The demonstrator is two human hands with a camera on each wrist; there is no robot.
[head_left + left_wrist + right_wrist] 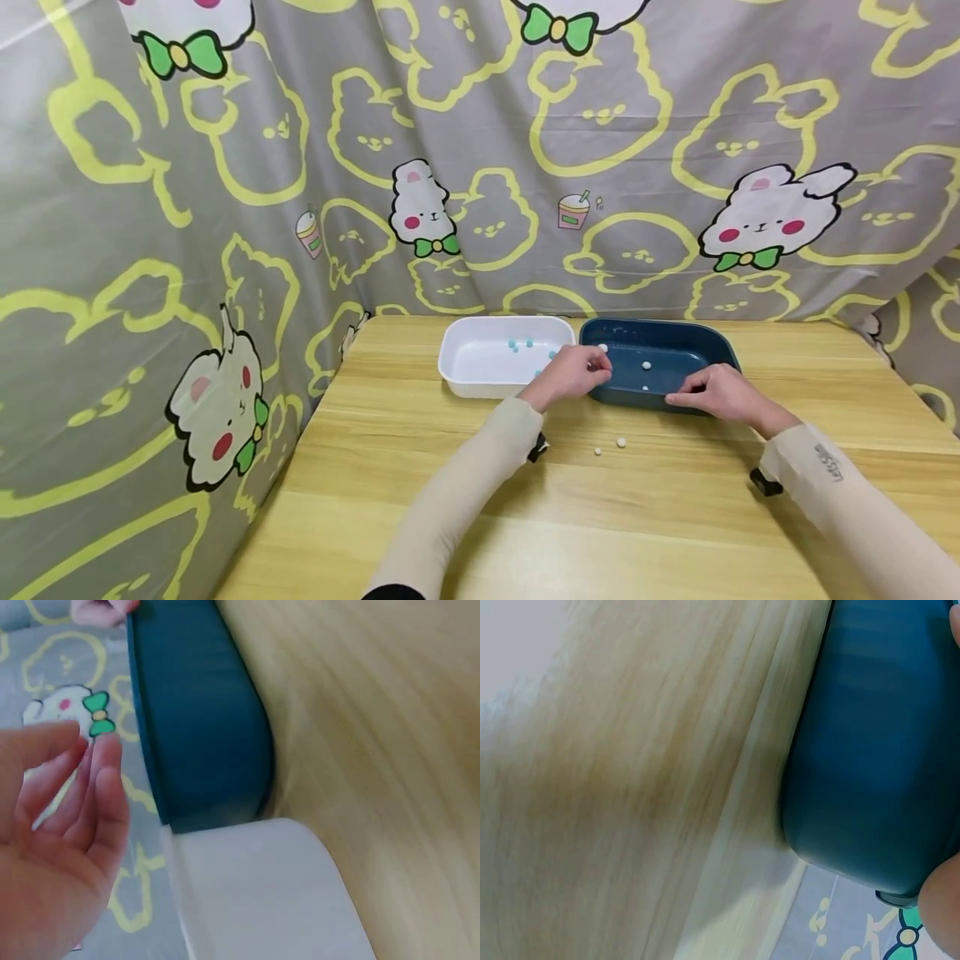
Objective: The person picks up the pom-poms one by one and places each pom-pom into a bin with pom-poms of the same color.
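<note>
My left hand [573,371] hovers over the left end of the dark blue tray [660,398], beside the white tray [480,389]. Its fingers are loosely bent, with a gap to the thumb and nothing between them in the left wrist view. A white ball [603,347] shows just beyond these fingertips. My right hand [723,393] is at the blue tray's front right rim, thumb and forefinger apart. In the right wrist view, only parts of that hand [939,907] show at the edge. Inside the blue tray lies another white ball [647,365] and a smaller white one [645,387].
Several small teal balls [529,342] lie in the white tray. Two white balls, a larger one [621,442] and a smaller one [597,451], rest on the wooden table [600,533] before the blue tray. A patterned curtain [480,125] hangs behind and at the left.
</note>
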